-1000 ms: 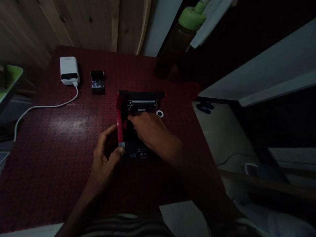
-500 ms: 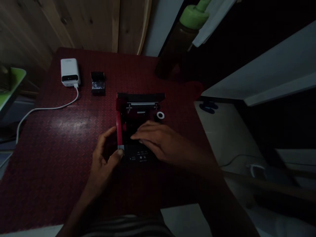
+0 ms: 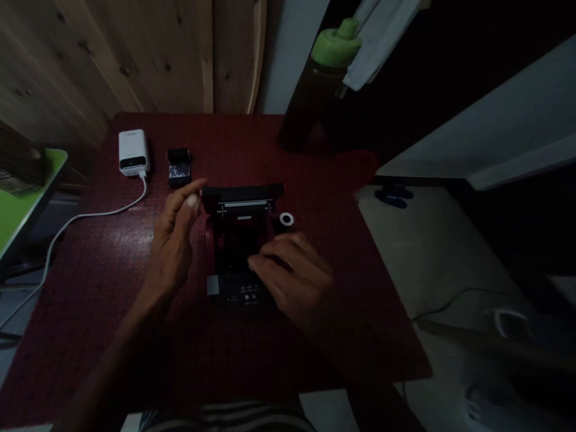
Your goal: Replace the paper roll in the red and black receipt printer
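Head view: left hand [image 3: 173,237] pinches the open device's [image 3: 245,294] lid [image 3: 240,194]; right hand [image 3: 297,270], grip I can't tell, borders its dark compartment [image 3: 234,243].

L hand [image 3: 173,237] fwd, half-curled; R hand [image 3: 294,271] nearer body, bent, palm dn.

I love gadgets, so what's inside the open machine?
In the machine, a pale bar shows inside the lid; the hollow is too dark to tell, and the right hand covers part of it.
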### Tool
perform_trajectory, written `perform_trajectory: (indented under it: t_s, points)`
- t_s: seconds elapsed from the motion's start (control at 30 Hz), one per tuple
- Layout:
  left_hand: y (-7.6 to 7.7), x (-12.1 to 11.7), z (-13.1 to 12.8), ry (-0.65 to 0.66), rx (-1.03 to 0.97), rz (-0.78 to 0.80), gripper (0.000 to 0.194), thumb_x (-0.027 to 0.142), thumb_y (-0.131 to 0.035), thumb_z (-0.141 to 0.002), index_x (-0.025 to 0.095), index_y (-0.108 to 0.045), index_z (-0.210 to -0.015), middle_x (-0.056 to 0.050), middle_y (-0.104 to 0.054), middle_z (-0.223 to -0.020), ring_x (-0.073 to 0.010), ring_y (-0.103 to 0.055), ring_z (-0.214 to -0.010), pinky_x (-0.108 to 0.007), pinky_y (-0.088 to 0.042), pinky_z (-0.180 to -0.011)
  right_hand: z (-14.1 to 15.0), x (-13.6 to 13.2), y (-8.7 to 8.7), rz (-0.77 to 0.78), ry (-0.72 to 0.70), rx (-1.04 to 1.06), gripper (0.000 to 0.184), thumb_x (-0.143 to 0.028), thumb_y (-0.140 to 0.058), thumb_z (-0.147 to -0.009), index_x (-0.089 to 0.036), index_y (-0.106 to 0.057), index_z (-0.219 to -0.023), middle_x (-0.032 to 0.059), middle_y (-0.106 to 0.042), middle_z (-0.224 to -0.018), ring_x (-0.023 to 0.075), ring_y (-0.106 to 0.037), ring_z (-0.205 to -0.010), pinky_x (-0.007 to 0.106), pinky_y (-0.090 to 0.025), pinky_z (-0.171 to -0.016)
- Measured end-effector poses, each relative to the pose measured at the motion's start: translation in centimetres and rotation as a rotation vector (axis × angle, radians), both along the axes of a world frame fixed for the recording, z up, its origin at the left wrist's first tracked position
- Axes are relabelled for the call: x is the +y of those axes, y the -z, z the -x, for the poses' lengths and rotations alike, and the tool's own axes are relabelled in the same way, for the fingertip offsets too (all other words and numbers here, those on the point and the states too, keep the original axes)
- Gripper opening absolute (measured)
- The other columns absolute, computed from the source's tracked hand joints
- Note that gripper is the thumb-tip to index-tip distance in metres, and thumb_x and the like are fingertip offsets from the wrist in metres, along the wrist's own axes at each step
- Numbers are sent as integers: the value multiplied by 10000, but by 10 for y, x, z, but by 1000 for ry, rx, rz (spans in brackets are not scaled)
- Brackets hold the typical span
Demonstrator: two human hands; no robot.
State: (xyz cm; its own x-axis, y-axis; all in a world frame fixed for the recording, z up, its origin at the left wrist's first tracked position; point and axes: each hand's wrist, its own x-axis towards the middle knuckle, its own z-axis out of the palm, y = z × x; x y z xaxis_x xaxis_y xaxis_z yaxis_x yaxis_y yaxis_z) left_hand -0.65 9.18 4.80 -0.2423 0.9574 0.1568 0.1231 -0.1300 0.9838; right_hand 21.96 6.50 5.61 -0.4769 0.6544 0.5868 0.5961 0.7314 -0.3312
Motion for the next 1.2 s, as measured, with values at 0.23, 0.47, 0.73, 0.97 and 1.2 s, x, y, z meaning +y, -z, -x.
perform_trajectory:
  t_s: [0.23, 0.47, 0.73, 0.97, 1.2]
  points:
    - [-6, -16, -9, -38, -48, 68, 190, 459, -843, -1017, 270, -844, -1035, -50, -770, -1516, -347, -608, -1578, -506, -476, -1323, 0, -29, 7, -74, 110, -86, 234, -51, -672, -1110, -188, -857, -1151, 67, -878, -1022, 225, -796, -1038, 376, -702, -910]
    - [13, -57, -11, 40, -210, 256, 656, 422, -918, -933, 316, -709, -1546, -94, -699, -1665, -357, -691, -1510, -445, -651, -1129, -5, -40, 0, -52, 150, -138, 242, -49, -677, -1107, -231, -823, -1172, 67, -920, -1200, 243, -841, -1192, 400, -693, -1002]
    - [14, -63, -11, 97, -248, 330, 654, 385, -865, -985, 327, -671, -1607, -92, -712, -1651, -337, -723, -1477, -399, -674, -1072, -4, -35, 4, 48, 87, -72, 289, -48, -610, -1120, -252, -814, -1111, 55, -903, -1331, 242, -853, -1288, 446, -675, -1092]
    - [17, -64, -11, 98, -252, 312, 689, 401, -872, -996, 339, -651, -1645, -90, -650, -1724, -348, -647, -1573, -454, -614, -1214, -2, -35, 0, 169, 71, -25, 194, -132, -634, -1131, -212, -809, -1162, 101, -906, -1303, 274, -857, -1283, 467, -692, -1106]
    - [24, -85, -9, 48, -280, 389, 622, 499, -849, -1013, 340, -719, -1600, -84, -720, -1649, -363, -674, -1544, -497, -595, -1246, -21, -56, 19, 233, 283, 211, 319, -193, -676, -1114, -293, -756, -1407, 89, -880, -1361, 292, -841, -1293, 513, -722, -1065]
